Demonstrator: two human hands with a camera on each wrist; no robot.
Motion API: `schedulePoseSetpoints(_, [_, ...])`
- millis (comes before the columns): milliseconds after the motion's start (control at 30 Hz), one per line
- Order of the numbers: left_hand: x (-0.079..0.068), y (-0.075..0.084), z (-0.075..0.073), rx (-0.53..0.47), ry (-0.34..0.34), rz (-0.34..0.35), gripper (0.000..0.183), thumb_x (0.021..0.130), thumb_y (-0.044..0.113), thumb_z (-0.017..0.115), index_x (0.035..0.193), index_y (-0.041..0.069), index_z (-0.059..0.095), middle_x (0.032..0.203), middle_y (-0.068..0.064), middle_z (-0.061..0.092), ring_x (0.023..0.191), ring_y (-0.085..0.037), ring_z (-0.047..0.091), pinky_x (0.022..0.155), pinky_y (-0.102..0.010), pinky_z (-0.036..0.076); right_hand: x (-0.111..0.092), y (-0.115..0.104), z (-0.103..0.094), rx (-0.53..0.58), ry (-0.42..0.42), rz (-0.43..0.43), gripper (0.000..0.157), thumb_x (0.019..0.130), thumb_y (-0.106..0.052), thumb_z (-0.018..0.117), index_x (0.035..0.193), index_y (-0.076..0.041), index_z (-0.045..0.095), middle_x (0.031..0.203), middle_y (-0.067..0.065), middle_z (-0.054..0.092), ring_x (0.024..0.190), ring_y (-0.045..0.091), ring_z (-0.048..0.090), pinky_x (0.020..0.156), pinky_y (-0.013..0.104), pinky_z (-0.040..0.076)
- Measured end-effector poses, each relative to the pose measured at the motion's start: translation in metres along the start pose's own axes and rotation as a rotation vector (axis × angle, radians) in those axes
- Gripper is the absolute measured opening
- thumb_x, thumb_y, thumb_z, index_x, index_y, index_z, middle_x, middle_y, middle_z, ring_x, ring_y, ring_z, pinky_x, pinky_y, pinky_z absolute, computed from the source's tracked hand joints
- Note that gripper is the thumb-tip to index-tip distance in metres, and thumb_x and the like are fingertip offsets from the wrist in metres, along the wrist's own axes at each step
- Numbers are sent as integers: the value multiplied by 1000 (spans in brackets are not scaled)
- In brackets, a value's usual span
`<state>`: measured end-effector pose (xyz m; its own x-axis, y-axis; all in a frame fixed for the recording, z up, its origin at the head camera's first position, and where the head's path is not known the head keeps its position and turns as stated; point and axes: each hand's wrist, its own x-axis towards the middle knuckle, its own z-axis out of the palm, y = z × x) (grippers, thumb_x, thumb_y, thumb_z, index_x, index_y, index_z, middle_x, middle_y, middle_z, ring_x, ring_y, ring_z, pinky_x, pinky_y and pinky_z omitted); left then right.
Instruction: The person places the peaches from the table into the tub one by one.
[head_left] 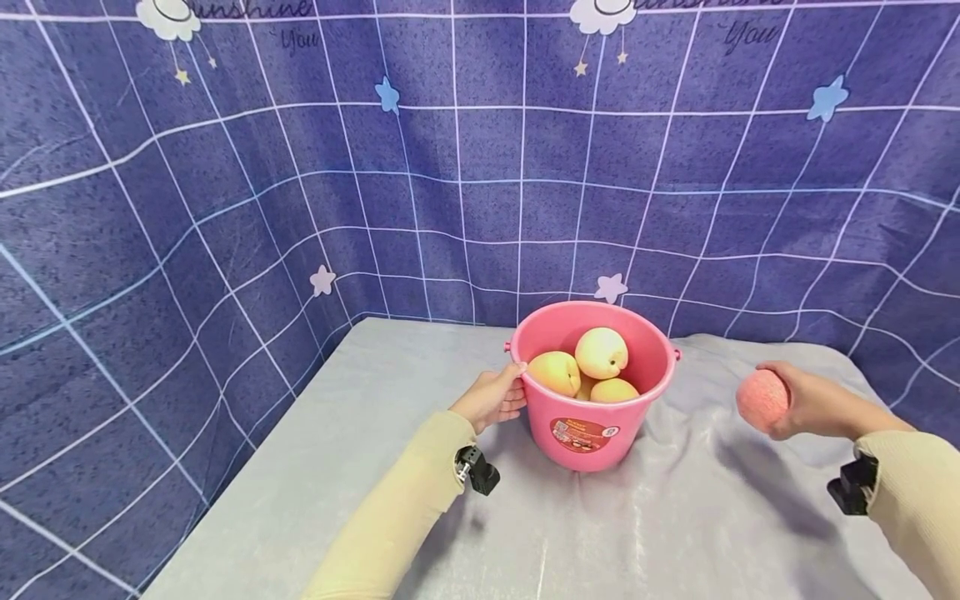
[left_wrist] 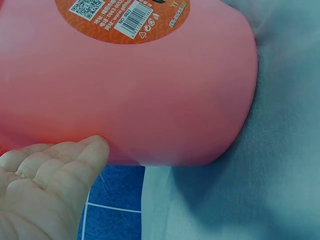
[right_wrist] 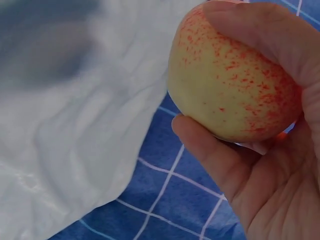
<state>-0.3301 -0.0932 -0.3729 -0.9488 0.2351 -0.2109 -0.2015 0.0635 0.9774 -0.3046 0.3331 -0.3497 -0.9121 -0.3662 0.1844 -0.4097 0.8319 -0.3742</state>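
Note:
A pink bucket (head_left: 581, 433) with an oval orange label stands upright on the table, and several yellowish peaches (head_left: 602, 353) lie inside it. On the bucket's left side, my left hand (head_left: 491, 400) holds the rim, thumb on top and fingers against the outer wall. The left wrist view shows those fingers (left_wrist: 65, 165) lying along the pink side. Out to the right of the bucket, my right hand (head_left: 813, 404) grips a red-speckled peach (right_wrist: 225, 80) above the table. Thumb and fingers wrap round this peach, its paler side facing the wrist camera.
A light grey cloth (head_left: 360, 400) covers the table, wrinkled on the right side. Behind and to the left hangs a blue curtain (head_left: 480, 208) with white grid lines and stars. Small pink handle knobs (head_left: 677, 355) stick out from the bucket's rim.

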Motion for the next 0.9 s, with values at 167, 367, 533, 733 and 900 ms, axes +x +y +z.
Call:
schedulePoseSetpoints(167, [2,-1,-1,-10,-3,-6,67,95,36,45,132,-20,40,131,-34,49,120,-40,52,103,-51,38,7,-13,-10,-32,-10,-37,83,44,-7,84,115,10,44,91,22,62,77,28,58,65,40,48])
schedulePoseSetpoints(367, [2,-1,0,-26,9,-19,64,95,35,47,129,-19,42,127,-32,52,115,-37,55,102,-50,39,13,-24,-18,-5,-40,-83,81,43,-4,82,114,11,46,92,18,62,78,24,57,66,37,48])
schedulePoseSetpoints(533, [-1,3,-1,-24,10,-24,62,96,33,48,129,-19,43,127,-33,52,117,-39,54,102,-49,41,18,-31,-24,-8,-66,-80,81,45,-4,82,116,12,46,92,18,62,77,23,57,65,37,48])
schedulePoseSetpoints(733, [-7,11,-1,41,22,-7,57,97,31,47,126,-18,47,123,-31,56,115,-38,56,97,-45,46,18,-35,-29,-64,-66,-70,82,44,-8,83,115,10,47,90,18,62,75,24,58,65,37,48])
schedulePoseSetpoints(900, [-6,13,0,38,15,-12,57,97,30,47,127,-18,47,125,-31,55,117,-38,55,98,-45,45,19,-40,-36,-139,-42,-58,81,43,-13,86,113,4,49,88,16,63,74,25,59,64,39,48])
